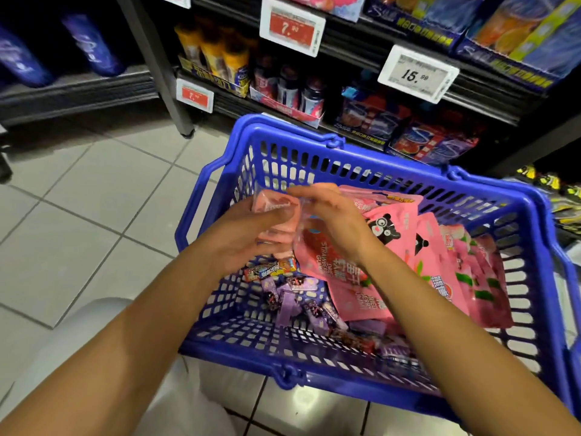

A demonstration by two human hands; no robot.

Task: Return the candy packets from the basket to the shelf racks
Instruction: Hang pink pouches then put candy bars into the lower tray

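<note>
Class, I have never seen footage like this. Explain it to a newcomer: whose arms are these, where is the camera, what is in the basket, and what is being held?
There is no machine here. A person wears a camera on the head, so this one picture looks down along their own bare arms. A blue basket sits on the tiled floor before dark shelf racks of sweets with price tags. Inside lie large pink candy packets and small purple sweets. The left hand holds a pale pink packet; the right hand touches its top edge, its grip unclear.
</note>
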